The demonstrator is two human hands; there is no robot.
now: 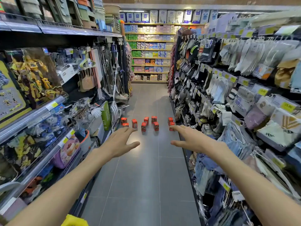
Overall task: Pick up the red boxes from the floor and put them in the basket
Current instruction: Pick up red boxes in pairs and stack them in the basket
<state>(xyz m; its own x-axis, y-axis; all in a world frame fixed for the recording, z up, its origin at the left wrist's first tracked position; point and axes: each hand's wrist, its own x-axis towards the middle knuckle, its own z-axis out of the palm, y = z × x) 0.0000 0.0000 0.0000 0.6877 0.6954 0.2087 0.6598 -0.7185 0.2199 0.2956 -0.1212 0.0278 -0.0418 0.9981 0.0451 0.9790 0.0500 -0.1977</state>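
Both hands [119, 143] [191, 140] reach out flat before red boxes [143, 126] on floor [138, 176].

Grey tiled floor [143, 185] between stocked shop shelves [151, 46].

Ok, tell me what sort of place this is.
Most likely a supermarket or general store aisle. Packaged socks hang on hooks along the right, shelves with yellow price tags line both sides, and stacked boxed goods fill the end wall. Red boxes stand on the grey tile floor.

Socks [216, 85], toy boxes [32, 74], mops [114, 70]
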